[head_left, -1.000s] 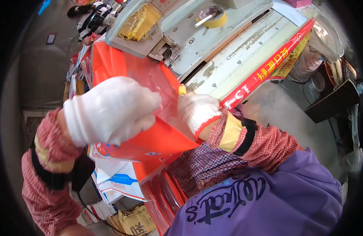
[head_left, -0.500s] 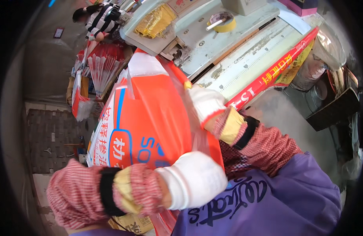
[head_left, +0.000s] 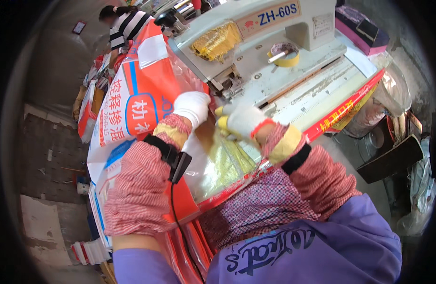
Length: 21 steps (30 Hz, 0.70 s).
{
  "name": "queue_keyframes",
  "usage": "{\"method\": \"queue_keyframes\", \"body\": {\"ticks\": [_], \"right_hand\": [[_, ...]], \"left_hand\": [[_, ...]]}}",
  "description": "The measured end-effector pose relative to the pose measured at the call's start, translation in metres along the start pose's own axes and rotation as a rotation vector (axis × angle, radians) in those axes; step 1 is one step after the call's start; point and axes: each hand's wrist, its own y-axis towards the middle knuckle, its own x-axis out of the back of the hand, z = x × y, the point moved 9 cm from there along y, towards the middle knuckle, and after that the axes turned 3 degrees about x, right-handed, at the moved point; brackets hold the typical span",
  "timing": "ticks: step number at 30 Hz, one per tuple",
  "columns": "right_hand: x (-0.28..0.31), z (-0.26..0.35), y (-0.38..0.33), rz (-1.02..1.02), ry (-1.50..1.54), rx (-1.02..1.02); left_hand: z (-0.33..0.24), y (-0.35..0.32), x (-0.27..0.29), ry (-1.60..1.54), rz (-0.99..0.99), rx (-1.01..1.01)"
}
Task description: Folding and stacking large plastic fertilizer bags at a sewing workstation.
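Note:
A large orange and white printed plastic sack (head_left: 156, 73) hangs over the left side of the work surface, its clear film edge running beside a grey sewing machine (head_left: 270, 33). My left hand (head_left: 192, 106), in a white glove, is closed on the sack just below the machine's needle area; its fingertips are hidden. Close to its right, my right hand (head_left: 241, 120) hovers over the bed with yellow-coated fingertips apart, slightly blurred, and nothing visible in them. Below both hands lies a clear, yellowish plastic film (head_left: 230, 165).
On the machine bed lie a roll of yellow tape (head_left: 289, 57) and a white stick. A red and yellow printed strip (head_left: 341, 111) edges the table. More folded sacks (head_left: 92, 113) stand at left, near another person (head_left: 126, 23) in stripes. A dark purple box (head_left: 360, 31) sits far right.
My left hand has moved up and away from my body to the needle area, and the sack has shifted left and away. My right hand has come off the sack's edge.

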Motion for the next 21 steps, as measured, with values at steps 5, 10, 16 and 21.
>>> {"method": "queue_keyframes", "body": {"ticks": [5, 10, 16, 21], "right_hand": [[-0.008, 0.030, -0.003, -0.063, -0.115, -0.152], [-0.041, 0.037, 0.043, -0.041, -0.540, 0.063], [-0.071, 0.093, 0.061, 0.165, -0.379, 0.044], [-0.028, 0.148, 0.020, -0.030, 0.126, 0.010]], "left_hand": [[0.037, -0.024, 0.006, -0.053, 0.208, 0.196], [0.012, -0.168, 0.084, -0.039, 0.349, 0.012], [0.042, -0.270, 0.237, 0.319, -0.777, 0.033], [0.138, -0.312, 0.124, -0.452, -0.583, 0.389]]}}
